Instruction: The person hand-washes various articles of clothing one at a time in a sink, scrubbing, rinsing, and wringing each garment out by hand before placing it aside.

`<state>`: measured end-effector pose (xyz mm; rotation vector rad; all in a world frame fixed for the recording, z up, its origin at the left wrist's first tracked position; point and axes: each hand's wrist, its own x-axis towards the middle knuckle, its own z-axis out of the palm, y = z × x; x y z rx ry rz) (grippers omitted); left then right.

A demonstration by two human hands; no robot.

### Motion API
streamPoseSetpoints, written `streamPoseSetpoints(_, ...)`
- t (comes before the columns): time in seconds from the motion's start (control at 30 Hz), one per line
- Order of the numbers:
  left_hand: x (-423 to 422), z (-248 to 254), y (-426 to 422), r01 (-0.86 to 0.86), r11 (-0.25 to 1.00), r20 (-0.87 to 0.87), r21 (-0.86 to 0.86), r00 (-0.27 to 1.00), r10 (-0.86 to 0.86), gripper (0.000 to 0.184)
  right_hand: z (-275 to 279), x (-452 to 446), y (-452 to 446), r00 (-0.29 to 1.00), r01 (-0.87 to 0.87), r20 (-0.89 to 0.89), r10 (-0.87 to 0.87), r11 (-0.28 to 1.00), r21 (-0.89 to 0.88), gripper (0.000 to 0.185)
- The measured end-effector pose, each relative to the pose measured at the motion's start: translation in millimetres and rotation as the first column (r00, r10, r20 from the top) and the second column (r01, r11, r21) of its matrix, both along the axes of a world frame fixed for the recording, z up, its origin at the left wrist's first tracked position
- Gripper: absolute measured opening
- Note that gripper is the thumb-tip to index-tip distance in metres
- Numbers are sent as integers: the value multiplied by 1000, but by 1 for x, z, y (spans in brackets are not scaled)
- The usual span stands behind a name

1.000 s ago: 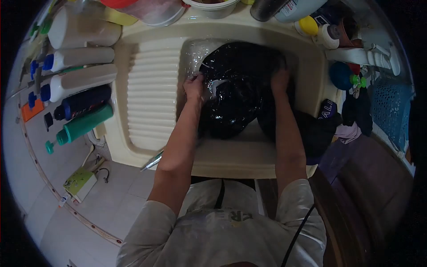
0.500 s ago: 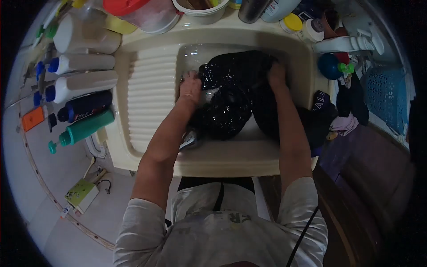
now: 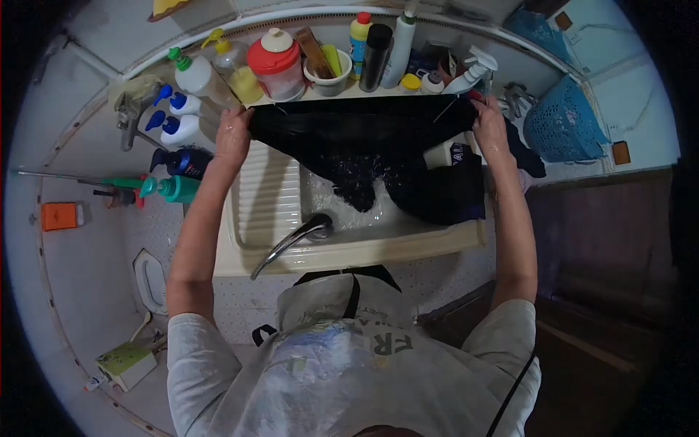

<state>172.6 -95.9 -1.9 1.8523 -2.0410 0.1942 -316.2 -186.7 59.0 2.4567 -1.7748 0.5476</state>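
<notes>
A wet black garment [image 3: 349, 120] hangs stretched wide above the cream sink [image 3: 349, 255], its lower part dropping into the shallow water. My left hand [image 3: 233, 132] is closed on its upper left corner, near the ridged washboard [image 3: 266, 197]. The upper right corner is gripped by my right hand [image 3: 491, 130], close to a white spray bottle [image 3: 477, 67]. Below, a chrome shower head [image 3: 291, 244] lies over the sink's front edge. Another dark cloth with pale lettering [image 3: 460, 154] rests at the right side of the sink.
Several pump bottles [image 3: 196, 80] line the left side. Along the back stand a red-lidded tub [image 3: 275, 62], a white bowl [image 3: 328, 84] and a tall dark bottle [image 3: 375, 58]. At the right is a blue basket [image 3: 564, 124].
Both hands have risen from the sink and spread apart. The black garment, bunched in the water before, is now lifted and stretched between them. My view has shifted, showing more of the back.
</notes>
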Motion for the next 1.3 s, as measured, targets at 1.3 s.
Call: streamPoseSetpoints(1.3, -144, -249, 19, 354, 440, -252, 825, 928, -274, 37, -278, 122, 89, 961, -242, 97, 258, 626, 741, 38)
